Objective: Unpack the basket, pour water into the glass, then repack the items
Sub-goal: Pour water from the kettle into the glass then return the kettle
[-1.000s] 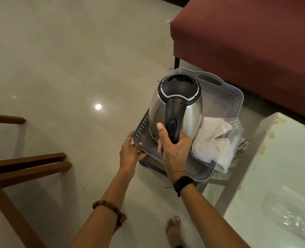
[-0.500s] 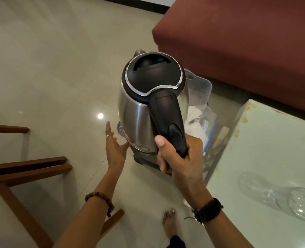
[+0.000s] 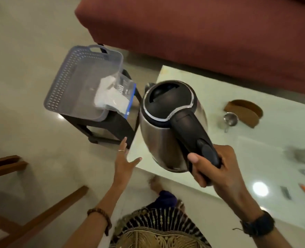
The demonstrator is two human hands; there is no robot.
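The kettle (image 3: 167,126) now hangs in the air over the near corner of the pale worktop (image 3: 255,149), carried by its black handle, lid up and spout pointing away; a second ago it sat low in the basket, so it has been lifted out and swung across toward the worktop; the right hand (image 3: 210,169) is wrapped tight round the handle, thumb on the near side; the left hand (image 3: 125,160) has let go of the basket rim and hovers with fingers spread, holding nothing, just beside the kettle's lower body; the grey basket (image 3: 62,90) stays on the small dark stand (image 3: 116,126) to the left, well apart from the kettle, with a white cloth in a clear bag (image 3: 112,97) left inside; by my reading unpacking is under way but unfinished; the glass is not clearly visible here; a small metal cup (image 3: 230,119) and a brown curved holder (image 3: 244,111) lie farther along the worktop; a red sofa (image 3: 202,33) stands behind.
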